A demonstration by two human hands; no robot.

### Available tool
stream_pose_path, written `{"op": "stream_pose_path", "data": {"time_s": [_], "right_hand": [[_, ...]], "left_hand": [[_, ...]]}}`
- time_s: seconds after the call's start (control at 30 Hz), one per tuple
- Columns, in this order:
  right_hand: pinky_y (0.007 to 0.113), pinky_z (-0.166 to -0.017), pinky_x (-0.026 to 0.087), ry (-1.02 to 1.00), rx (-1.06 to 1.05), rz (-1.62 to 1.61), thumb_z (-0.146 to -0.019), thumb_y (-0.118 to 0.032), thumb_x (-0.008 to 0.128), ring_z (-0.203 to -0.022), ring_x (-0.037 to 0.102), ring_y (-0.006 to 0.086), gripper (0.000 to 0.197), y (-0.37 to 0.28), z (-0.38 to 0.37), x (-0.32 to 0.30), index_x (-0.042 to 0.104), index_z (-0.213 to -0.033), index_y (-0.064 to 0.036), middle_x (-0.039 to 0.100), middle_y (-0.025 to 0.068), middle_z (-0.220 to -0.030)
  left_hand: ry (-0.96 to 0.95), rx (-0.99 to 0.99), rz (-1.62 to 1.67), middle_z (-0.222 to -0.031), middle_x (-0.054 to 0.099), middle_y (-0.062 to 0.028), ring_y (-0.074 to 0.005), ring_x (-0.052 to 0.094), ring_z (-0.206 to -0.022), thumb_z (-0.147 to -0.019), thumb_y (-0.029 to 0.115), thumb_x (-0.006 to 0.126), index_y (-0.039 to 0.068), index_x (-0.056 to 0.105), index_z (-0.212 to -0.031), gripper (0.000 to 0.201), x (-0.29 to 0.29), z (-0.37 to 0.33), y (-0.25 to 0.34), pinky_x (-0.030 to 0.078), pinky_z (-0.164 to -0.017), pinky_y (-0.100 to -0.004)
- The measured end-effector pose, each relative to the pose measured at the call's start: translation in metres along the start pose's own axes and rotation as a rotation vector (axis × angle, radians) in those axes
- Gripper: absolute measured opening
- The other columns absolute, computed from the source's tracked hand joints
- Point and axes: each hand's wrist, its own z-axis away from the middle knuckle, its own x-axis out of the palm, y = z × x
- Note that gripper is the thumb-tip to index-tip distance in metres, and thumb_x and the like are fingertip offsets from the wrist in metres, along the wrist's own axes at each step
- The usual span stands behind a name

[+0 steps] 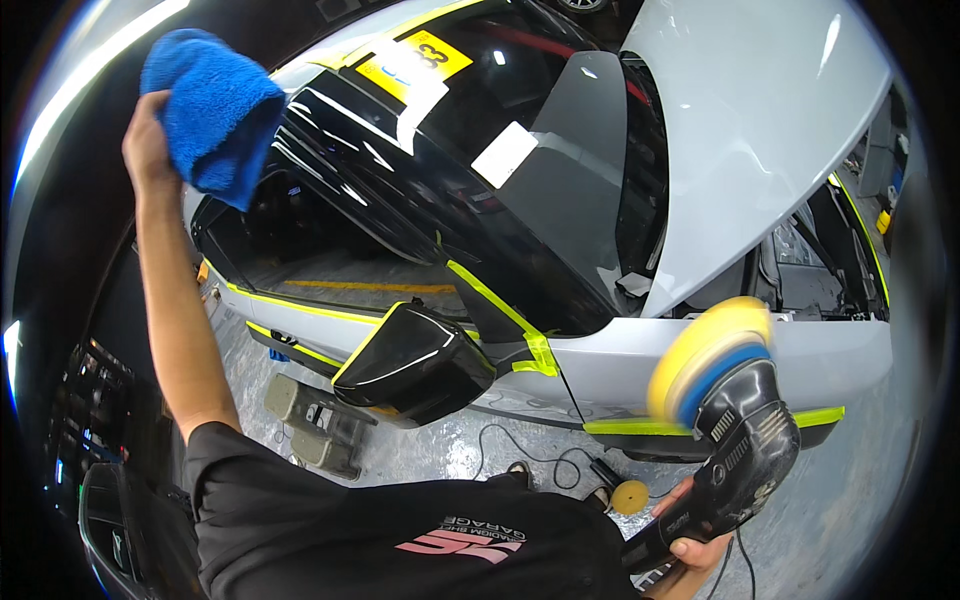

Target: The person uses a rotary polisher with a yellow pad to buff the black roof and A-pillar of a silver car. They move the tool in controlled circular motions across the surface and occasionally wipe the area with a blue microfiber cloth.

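Raised at the upper left, my left hand (150,145) grips a fluffy blue microfiber towel (222,110), which bunches above its fingers and hangs beside the car roof. Low on the right, my right hand (698,550) is wrapped round the handle of a black polisher (745,440). A yellow foam pad (705,345) on a blue backing sits at its head, its edge smeared by motion. The pad overlaps the light grey front fender (615,360) in view; whether it touches the paint I cannot tell.
Yellow-green tape (500,300) edges the car's trim. A black side mirror (425,365) juts out beside the door. The hood (760,120) stands raised. On the floor are a grey step stool (320,430), a cord (545,460) and a small tool with a round yellow pad (630,497).
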Motion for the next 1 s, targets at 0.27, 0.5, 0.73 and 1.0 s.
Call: {"op": "stream_pose_path", "data": {"time_s": [0.27, 0.5, 0.73, 1.0], "right_hand": [[0.04, -0.069, 0.062, -0.161, 0.012, -0.024, -0.058, -0.026, 0.089, -0.078, 0.07, 0.0318, 0.091, -0.002, -0.02, 0.016, 0.048, -0.13, 0.0107, 0.059, 0.0191, -0.104], [0.04, -0.067, 0.063, -0.205, -0.019, -0.02, -0.059, -0.025, 0.089, -0.076, 0.07, 0.0325, 0.09, -0.001, -0.028, 0.027, 0.046, -0.13, 0.0112, 0.06, 0.0201, -0.103], [0.039, -0.062, 0.062, -0.145, -0.021, 0.004, -0.059, -0.028, 0.089, -0.072, 0.069, 0.0303, 0.093, -0.003, -0.03, 0.037, 0.045, -0.131, 0.0116, 0.06, 0.0201, -0.103], [0.039, -0.061, 0.063, -0.148, -0.027, -0.009, -0.059, -0.027, 0.088, -0.073, 0.069, 0.0292, 0.095, 0.008, -0.032, 0.038, 0.043, -0.133, 0.0118, 0.06, 0.0201, -0.103]], "left_hand": [[-0.351, 0.963, -1.054, -0.141, 0.059, -0.0179, -0.04, 0.051, -0.135, -0.078, 0.021, 0.076, 0.007, 0.069, -0.111, 0.036, 0.065, 0.054, -0.086, 0.037, -0.114, -0.0529], [-1.171, 0.951, -0.902, -0.153, 0.05, -0.0095, -0.0318, 0.044, -0.146, -0.061, 0.02, 0.088, 0.02, 0.056, -0.139, 0.084, 0.119, 0.216, -0.118, 0.027, -0.12, -0.0572], [-0.524, 1.081, -1.118, -0.137, 0.065, -0.0162, -0.0372, 0.056, -0.133, -0.079, 0.028, 0.076, 0.011, 0.063, -0.136, 0.061, 0.075, 0.062, -0.105, 0.039, -0.115, -0.0506], [-0.576, 0.986, -1.061, -0.143, 0.06, -0.0165, -0.0355, 0.051, -0.139, -0.076, 0.022, 0.076, 0.01, 0.06, -0.139, 0.066, 0.103, 0.112, -0.121, 0.033, -0.12, -0.0525]]}}
